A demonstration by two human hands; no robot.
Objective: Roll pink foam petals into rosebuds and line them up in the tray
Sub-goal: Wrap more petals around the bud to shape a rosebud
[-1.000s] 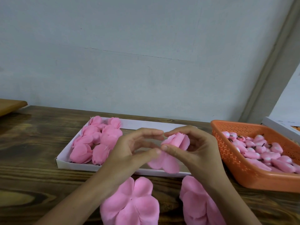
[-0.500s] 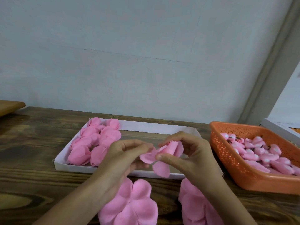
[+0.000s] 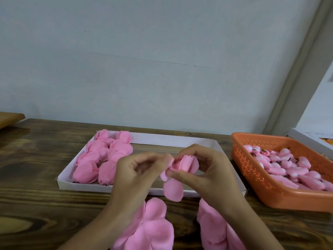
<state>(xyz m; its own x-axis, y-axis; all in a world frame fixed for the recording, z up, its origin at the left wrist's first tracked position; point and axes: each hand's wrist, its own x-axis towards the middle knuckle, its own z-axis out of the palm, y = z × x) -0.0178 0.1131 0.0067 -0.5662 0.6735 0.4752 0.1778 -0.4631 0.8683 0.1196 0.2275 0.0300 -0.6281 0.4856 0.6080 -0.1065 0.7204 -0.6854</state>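
Observation:
A half-rolled pink foam rosebud (image 3: 185, 164) is held above the near edge of the white tray (image 3: 173, 140). My right hand (image 3: 207, 170) pinches it between thumb and fingers, and one loose petal (image 3: 173, 190) hangs down below. My left hand (image 3: 138, 170) touches the bud's left side with its fingertips on a petal edge. Several finished rosebuds (image 3: 102, 159) lie in rows in the tray's left part. Flat pink petal sheets (image 3: 149, 228) lie on the table under my wrists, with another stack (image 3: 214, 230) to the right.
An orange perforated basket (image 3: 252, 175) at the right holds several small pink bud cores. A white box edge (image 3: 306, 139) shows behind it. The dark wooden table (image 3: 36, 177) runs up to a pale wall. A wooden board (image 3: 9, 118) lies at the far left.
The petals have been wrapped tighter around the bud. My left fingers moved from holding an open petal to pressing it against the bud's left side. Both hands stay over the tray's front edge.

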